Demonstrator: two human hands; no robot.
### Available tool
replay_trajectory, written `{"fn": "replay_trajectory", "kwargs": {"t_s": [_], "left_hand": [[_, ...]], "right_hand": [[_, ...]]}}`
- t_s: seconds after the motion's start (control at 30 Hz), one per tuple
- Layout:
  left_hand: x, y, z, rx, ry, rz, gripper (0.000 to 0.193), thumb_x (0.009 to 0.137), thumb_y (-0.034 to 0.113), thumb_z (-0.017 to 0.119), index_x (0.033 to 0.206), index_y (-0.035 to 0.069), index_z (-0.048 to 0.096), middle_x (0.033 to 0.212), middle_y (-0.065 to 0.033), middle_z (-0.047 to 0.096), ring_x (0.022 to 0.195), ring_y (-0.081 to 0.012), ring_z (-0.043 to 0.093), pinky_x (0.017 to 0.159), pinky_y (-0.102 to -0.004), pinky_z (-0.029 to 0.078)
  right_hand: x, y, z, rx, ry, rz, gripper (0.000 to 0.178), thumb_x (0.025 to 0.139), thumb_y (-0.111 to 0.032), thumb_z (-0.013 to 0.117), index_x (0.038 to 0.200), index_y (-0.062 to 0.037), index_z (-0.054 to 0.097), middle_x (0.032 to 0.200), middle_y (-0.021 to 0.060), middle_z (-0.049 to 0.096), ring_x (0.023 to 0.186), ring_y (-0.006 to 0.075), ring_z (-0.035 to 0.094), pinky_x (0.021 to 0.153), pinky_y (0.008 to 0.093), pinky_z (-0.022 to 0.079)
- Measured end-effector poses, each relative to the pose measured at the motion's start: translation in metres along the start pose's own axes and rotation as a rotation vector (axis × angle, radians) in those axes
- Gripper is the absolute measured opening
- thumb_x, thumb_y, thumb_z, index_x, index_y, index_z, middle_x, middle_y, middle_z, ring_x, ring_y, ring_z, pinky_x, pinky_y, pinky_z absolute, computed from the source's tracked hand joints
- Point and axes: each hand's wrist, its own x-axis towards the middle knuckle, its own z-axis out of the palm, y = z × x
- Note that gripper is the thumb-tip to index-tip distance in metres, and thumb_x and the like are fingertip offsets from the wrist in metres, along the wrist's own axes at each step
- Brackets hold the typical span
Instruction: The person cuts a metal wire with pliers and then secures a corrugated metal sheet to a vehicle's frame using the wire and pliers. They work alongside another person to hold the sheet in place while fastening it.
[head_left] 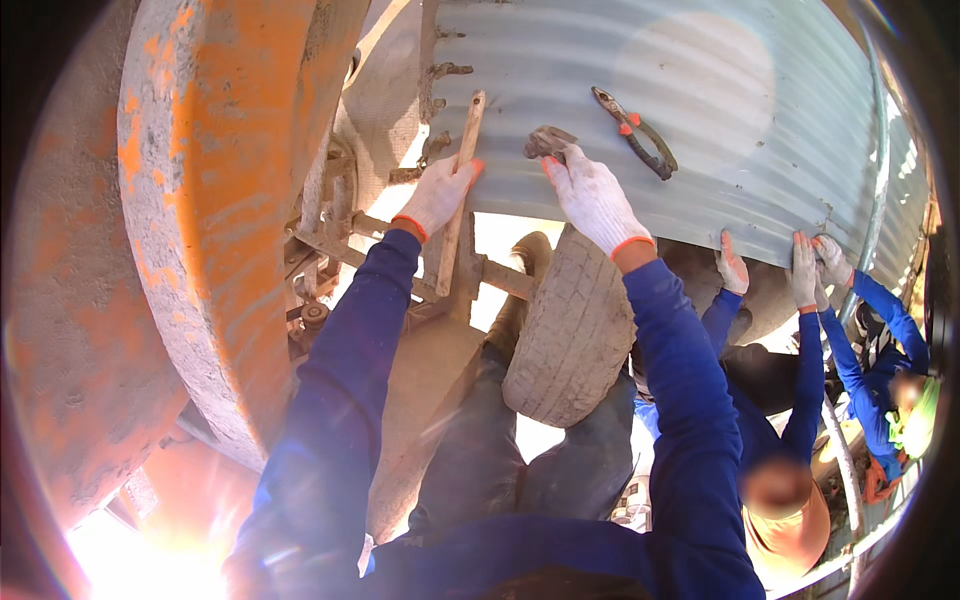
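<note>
My left hand (pixel 440 196), in a white glove with an orange cuff, is closed round a long, narrow, flat bar (pixel 472 128). The bar is dusty tan, has a small hole near its far end, and stands at a slant along the sheet's left edge. In my right hand (pixel 594 200), gloved the same way, a small dirty grey-brown block (pixel 549 142) is pinched between thumb and fingers; its kind is unclear. Beneath it lies a grey corrugated metal sheet (pixel 540 60). Pliers (pixel 640 134) with red and black handles rest on the sheet, right of my right hand.
A large orange, mud-crusted drum (pixel 240 130) rises on the left. Below the sheet are a dusty tyre (pixel 572 335) and a metal frame (pixel 462 270). To the right, two co-workers in blue sleeves have gloved hands (pixel 803 270) at the sheet's near edge.
</note>
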Motion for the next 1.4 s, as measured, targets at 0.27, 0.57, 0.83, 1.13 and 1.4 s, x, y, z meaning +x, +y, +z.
{"fn": "replay_trajectory", "kwargs": {"t_s": [0.27,0.57,0.83,1.13,1.4], "left_hand": [[-0.016,0.003,-0.034,-0.401,0.060,-0.072,0.041,0.110,0.037,0.053,0.124,0.001,0.065,0.103,-0.0111,0.069,0.088,-0.0208,0.065,0.077,-0.0373,0.055],[-0.095,0.052,-0.068,-0.357,0.105,-0.276,0.042,0.112,0.037,0.057,0.141,0.006,0.060,0.094,-0.0039,0.064,0.063,-0.0066,0.062,0.050,-0.0221,0.051],[-0.046,0.054,-0.055,0.005,-0.007,-0.326,0.052,0.112,0.046,0.046,0.125,0.000,0.066,0.073,-0.0012,0.053,0.052,-0.0118,0.057,0.050,-0.0282,0.047],[-0.029,0.047,-0.036,0.178,0.088,-0.393,0.054,0.110,0.046,0.046,0.106,-0.005,0.065,0.070,-0.0097,0.058,0.053,-0.0217,0.061,0.050,-0.0390,0.049],[-0.011,0.018,-0.047,0.429,0.096,-0.297,0.067,0.111,0.048,0.043,0.111,-0.013,0.067,0.080,-0.0245,0.068,0.067,-0.0344,0.070,0.066,-0.0481,0.055]], "right_hand": [[0.050,-0.012,0.053,-0.124,-0.105,0.164,0.053,0.113,-0.046,0.046,0.125,0.0016,0.065,0.118,0.0299,0.074,0.117,0.0483,0.070,0.100,0.0565,0.055],[0.050,-0.013,0.047,-0.134,-0.108,0.160,0.051,0.111,-0.045,0.050,0.123,0.0013,0.067,0.118,0.0274,0.075,0.116,0.0469,0.071,0.100,0.0545,0.056],[0.048,-0.007,0.046,-0.060,-0.087,0.153,0.051,0.111,-0.046,0.050,0.123,0.0012,0.067,0.118,0.0273,0.076,0.115,0.0462,0.071,0.099,0.0546,0.057],[0.048,-0.003,0.047,-0.075,-0.100,0.169,0.052,0.111,-0.046,0.050,0.124,0.0019,0.067,0.117,0.0284,0.075,0.115,0.0462,0.072,0.098,0.0549,0.057],[0.047,0.002,0.050,-0.036,-0.116,0.182,0.049,0.110,-0.041,0.054,0.124,0.0045,0.064,0.119,0.0289,0.075,0.117,0.0476,0.070,0.100,0.0545,0.057]]}}
